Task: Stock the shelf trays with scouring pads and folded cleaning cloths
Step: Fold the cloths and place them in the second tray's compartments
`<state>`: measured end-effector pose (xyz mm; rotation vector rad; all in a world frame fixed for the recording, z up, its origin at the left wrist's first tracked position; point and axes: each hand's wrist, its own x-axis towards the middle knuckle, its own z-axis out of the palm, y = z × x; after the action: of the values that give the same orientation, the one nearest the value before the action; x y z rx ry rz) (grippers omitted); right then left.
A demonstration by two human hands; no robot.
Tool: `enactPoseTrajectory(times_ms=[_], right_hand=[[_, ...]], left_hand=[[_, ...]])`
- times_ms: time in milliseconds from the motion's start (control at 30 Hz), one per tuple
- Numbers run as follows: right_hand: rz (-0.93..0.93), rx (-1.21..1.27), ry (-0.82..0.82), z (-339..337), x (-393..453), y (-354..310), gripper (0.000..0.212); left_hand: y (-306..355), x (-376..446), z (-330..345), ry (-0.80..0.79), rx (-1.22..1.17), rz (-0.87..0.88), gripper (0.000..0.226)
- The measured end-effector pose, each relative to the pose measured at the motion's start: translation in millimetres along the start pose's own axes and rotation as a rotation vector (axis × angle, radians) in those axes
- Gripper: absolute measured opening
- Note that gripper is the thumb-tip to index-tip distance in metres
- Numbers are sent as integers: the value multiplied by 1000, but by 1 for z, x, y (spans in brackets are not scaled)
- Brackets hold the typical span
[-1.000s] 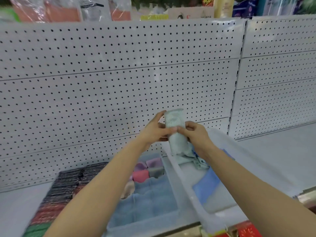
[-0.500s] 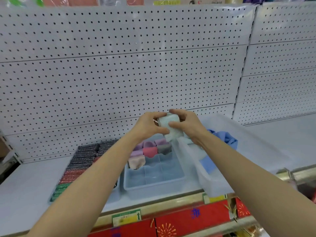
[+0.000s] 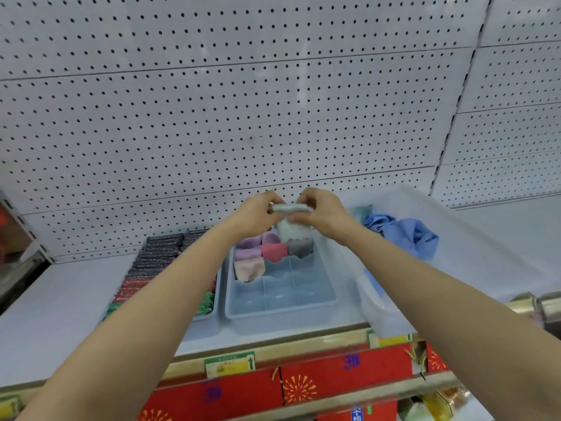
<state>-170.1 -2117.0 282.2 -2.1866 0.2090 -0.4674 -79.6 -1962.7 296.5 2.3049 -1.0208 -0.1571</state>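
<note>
Both hands, left hand [image 3: 255,214] and right hand [image 3: 323,212], pinch the folded pale cloth [image 3: 293,226] above the divided tray [image 3: 280,311].

Left hand [image 3: 256,214] and right hand [image 3: 321,211] apparently pinching.

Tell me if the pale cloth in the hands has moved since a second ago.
Yes. The pale cloth has come down and left, from over the clear bin to just above the divided tray.
</note>
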Motion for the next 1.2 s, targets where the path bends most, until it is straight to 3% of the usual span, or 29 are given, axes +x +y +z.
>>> enactPoseTrajectory(times_ms=[167,267,400,733,767,833,900,1033,1200], right_hand=[[-32,-128,-144,22,14,7,37],[11,-313,-230,37,24,10,29],[86,-255,-237,54,29,36,26],[25,-466,-320,105,26,77,13],[23,-494,-320,108,25,78,19],[32,-577,-341,114,26,81,20],[45,-659,-405,120,26,82,7],[35,-706,-402,124,23,85,13],[5,-674,-409,123,25,81,28]], left_hand=[[-15,0,2,-54,74,-44,14],[-29,3,9,-97,31,-86,13],[-68,2,18,-171,-64,-96,42],[-119,5,62,-264,542,-31,34],[-120,6,63,-264,548,-23,31],[-122,10,63,-263,532,-19,26],[-125,12,61,-257,516,-6,22],[-128,12,62,-272,515,8,20],[-123,17,69,-287,127,-42,41]])
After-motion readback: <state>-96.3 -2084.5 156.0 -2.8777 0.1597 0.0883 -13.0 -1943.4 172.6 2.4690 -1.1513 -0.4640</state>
